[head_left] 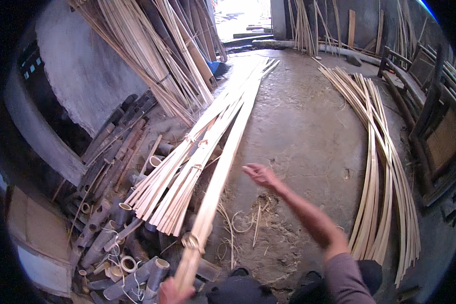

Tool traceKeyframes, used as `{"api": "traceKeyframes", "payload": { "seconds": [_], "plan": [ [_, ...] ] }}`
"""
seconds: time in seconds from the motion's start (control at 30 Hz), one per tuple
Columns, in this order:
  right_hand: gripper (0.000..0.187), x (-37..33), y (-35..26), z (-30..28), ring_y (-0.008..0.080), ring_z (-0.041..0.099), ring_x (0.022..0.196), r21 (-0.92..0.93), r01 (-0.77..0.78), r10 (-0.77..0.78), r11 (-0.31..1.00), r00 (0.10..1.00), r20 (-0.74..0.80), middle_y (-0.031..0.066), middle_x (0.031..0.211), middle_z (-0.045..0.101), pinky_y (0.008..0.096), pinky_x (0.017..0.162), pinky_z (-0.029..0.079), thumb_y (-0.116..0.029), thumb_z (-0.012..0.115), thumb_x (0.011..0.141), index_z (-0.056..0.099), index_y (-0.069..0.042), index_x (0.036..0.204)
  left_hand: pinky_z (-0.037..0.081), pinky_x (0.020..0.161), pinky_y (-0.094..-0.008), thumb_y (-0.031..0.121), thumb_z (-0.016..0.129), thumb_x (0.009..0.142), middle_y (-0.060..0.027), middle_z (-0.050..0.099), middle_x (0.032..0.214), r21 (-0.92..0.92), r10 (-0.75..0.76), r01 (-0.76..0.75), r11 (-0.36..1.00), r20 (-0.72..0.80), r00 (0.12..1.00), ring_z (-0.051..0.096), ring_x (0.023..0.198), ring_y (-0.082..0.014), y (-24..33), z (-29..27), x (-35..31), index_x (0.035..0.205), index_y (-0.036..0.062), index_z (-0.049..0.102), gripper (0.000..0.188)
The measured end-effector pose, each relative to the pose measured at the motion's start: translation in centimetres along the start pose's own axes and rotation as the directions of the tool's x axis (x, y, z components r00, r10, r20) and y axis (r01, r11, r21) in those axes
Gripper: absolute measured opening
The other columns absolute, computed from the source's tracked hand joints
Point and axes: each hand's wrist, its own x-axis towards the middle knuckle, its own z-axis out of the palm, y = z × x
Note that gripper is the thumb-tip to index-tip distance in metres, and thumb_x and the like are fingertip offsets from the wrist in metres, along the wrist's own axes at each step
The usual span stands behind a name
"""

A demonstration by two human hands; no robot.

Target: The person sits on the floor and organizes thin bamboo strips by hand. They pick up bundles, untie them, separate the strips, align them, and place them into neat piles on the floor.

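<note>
My left hand (pixel 175 293), partly cut off by the lower edge, grips the near end of a long bundle of pale bamboo strips (pixel 215 195). A twisted strip tie (pixel 192 243) binds that bundle a little above the hand. Its far end stretches up toward the bright doorway. My right hand (pixel 261 175) is off to the right of the bundle, over the floor, with loosely extended fingers and nothing visible in them. Further tied bundles of bamboo strips (pixel 175 202) lie just left of the held one, their near ends fanned out.
Cut bamboo tubes (pixel 129 263) are heaped at lower left. Tall bamboo strips (pixel 137 45) lean on the left wall. Loose long strips (pixel 375 167) lie on the right of the concrete floor (pixel 304 126), beside a dark bamboo chair (pixel 425 106). Shavings (pixel 258 218) litter the floor nearby.
</note>
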Motion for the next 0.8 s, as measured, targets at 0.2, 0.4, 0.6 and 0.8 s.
{"api": "traceKeyframes", "payload": {
  "seconds": [0.2, 0.4, 0.6, 0.8],
  "plan": [
    [0.065, -5.3, -9.1, 13.8, 0.0191, 0.063, 0.081, 0.977, -0.208, 0.422, 0.048, 0.890, 0.169, 0.0119, 0.106, 0.062, 0.0365, 0.073, 0.057, -0.054, 0.045, 0.095, 0.038, -0.002, 0.133, 0.043, 0.082, -0.0505, 0.045, 0.073, 0.076, -0.0263, 0.057, 0.099, 0.331, -0.147, 0.172, 0.928, -0.098, 0.984, 0.054, 0.096, -0.0459, -3.4, 4.2, -9.7, 0.107, -0.0016, 0.057, 0.058],
    [0.055, -5.5, -12.9, 8.3, 0.0192, 0.066, 0.091, 0.971, -0.236, 0.103, 0.024, 0.967, 0.232, 0.0178, 0.106, 0.065, 0.0327, 0.075, 0.058, -0.036, 0.057, 0.095, 0.039, 0.003, 0.129, 0.045, 0.078, -0.0476, 0.042, 0.074, 0.076, -0.0236, 0.059, 0.095, 0.255, -0.120, 0.132, 0.958, -0.063, 0.991, 0.055, 0.090, -0.0414, -1.5, 3.5, -7.6, 0.105, -0.0019, 0.057, 0.056],
    [0.033, -9.2, -25.5, -1.0, 0.0150, 0.063, 0.089, 0.958, 0.023, -0.138, 0.287, 0.990, 0.017, 0.0120, 0.104, 0.063, 0.0319, 0.080, 0.056, -0.025, 0.055, 0.097, 0.044, -0.003, 0.117, 0.046, 0.074, -0.0447, 0.039, 0.076, 0.075, -0.0209, 0.060, 0.091, 0.165, -0.094, 0.097, 0.981, -0.029, 0.995, 0.057, 0.085, -0.0369, 0.0, 3.4, -4.4, 0.103, -0.0021, 0.058, 0.053],
    [0.025, -10.0, -28.6, -2.0, 0.0132, 0.060, 0.082, 0.913, 0.280, -0.294, 0.297, 0.936, -0.192, 0.0071, 0.090, 0.061, 0.0293, 0.073, 0.054, -0.026, 0.051, 0.099, 0.047, -0.004, 0.108, 0.048, 0.070, -0.0418, 0.036, 0.078, 0.074, -0.0183, 0.062, 0.087, 0.099, -0.091, 0.090, 0.991, 0.008, 0.996, 0.059, 0.080, -0.0324, 0.7, 3.6, -3.0, 0.101, -0.0024, 0.058, 0.050]
  ]
}}
